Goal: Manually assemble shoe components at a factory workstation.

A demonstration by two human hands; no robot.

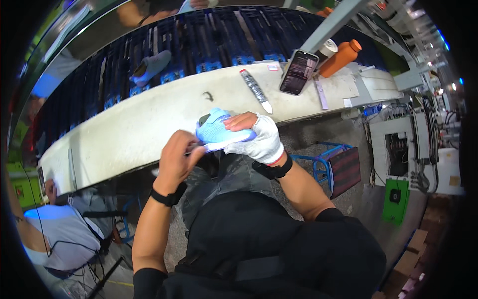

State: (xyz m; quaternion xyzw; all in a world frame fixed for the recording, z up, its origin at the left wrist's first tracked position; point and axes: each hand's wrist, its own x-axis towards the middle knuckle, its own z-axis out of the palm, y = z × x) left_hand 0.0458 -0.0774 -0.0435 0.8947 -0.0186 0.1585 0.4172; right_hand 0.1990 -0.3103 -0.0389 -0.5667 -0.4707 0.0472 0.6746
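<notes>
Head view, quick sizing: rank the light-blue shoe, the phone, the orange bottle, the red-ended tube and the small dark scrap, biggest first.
1. Light-blue shoe, though partly covered
2. Phone and orange bottle: too close to rank
3. Red-ended tube
4. Small dark scrap

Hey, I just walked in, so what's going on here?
A person is handling a light blue shoe at a white bench. The gloved right hand grips it, while the bare left hand has its fingers at the sole's edge. Another shoe sits on the dark slatted surface beyond; a phone and orange bottle stand to the right.
</notes>
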